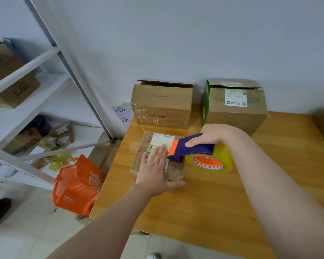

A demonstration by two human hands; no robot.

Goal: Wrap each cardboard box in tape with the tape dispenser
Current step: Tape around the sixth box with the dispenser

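Note:
A small flat cardboard box [147, 142] with a white shipping label lies on the wooden table [204, 199]. My left hand [154, 169] presses flat on its top, fingers straight, thumb along the near edge. My right hand [211, 135] grips the blue and orange tape dispenser [193, 146], which carries a yellowish tape roll [209, 161]. The dispenser's nose touches the box top right beside my left fingertips. Two larger cardboard boxes stand at the back: a brown one [162, 105] and one with green print [234, 107].
A white wall runs behind the table. A metal shelf rack [45, 86] with several parcels stands at the left. An orange bag [79, 184] sits on the floor beside the table's left edge. A paper note [123, 114] hangs by the brown box.

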